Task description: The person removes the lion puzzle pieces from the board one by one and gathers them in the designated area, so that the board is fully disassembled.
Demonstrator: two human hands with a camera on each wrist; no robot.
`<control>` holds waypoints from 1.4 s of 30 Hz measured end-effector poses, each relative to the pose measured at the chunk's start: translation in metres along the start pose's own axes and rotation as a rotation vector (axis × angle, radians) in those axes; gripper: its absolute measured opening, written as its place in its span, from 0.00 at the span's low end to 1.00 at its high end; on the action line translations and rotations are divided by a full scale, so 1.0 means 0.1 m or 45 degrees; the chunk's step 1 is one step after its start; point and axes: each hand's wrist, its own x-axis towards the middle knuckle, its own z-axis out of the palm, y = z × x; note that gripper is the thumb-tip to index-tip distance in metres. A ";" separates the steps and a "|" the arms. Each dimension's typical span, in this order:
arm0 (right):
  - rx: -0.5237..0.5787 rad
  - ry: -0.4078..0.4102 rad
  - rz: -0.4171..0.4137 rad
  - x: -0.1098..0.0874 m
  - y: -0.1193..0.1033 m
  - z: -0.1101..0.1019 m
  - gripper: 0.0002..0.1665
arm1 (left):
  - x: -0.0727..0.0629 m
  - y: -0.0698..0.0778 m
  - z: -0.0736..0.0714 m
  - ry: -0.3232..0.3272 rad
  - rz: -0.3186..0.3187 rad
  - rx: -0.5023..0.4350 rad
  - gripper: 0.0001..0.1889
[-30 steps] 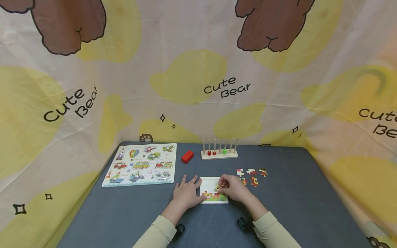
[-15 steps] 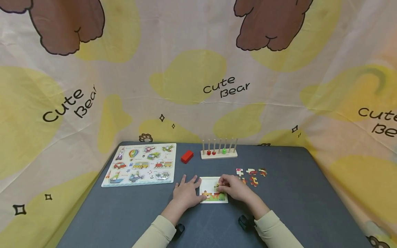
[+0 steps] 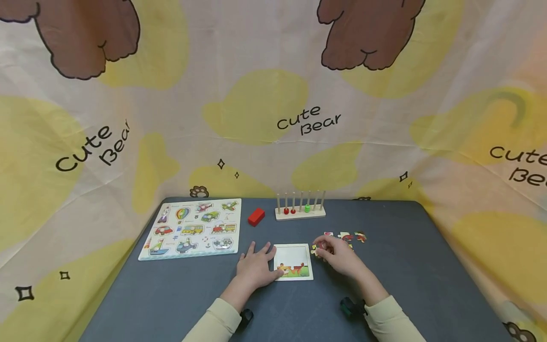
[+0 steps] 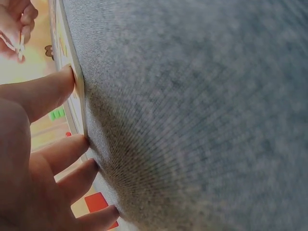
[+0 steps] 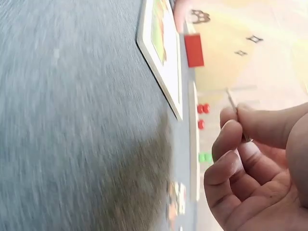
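My left hand (image 3: 255,269) lies spread at the left side of a small white puzzle tray (image 3: 295,254). Its thumb (image 4: 57,91) rests on the tray's edge and its fingertips touch the table. Along the tray's bottom lies a row of joined picture pieces (image 3: 299,270), and the white backing above them shows. To the right of the tray, my right hand (image 3: 339,256) pinches a jigsaw piece (image 3: 314,250) between thumb and fingers. In the right wrist view that jigsaw piece (image 5: 232,100) is seen edge-on, raised off the table.
Loose jigsaw pieces (image 3: 345,236) lie behind my right hand, partly hidden by it. Farther back stand a peg rack (image 3: 301,213) with red and green beads and a red block (image 3: 256,217). A large vehicle picture board (image 3: 201,237) lies at the left, with a printed curtain behind the table.
My right hand has lifted the jigsaw piece from over the tray and moved right with it, beside the loose pieces. The left hand stays at the tray. The head view shifts slightly.
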 end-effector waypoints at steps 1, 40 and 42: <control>0.009 0.021 0.025 -0.01 0.01 -0.02 0.10 | 0.00 -0.01 0.00 0.006 0.006 0.000 0.40; -0.126 0.336 0.302 -0.37 0.70 -0.76 0.20 | -0.03 -0.04 -0.03 -0.072 0.036 0.008 0.44; -0.125 0.320 0.328 -0.36 0.73 -0.76 0.20 | -0.03 -0.04 -0.03 -0.078 0.036 0.011 0.44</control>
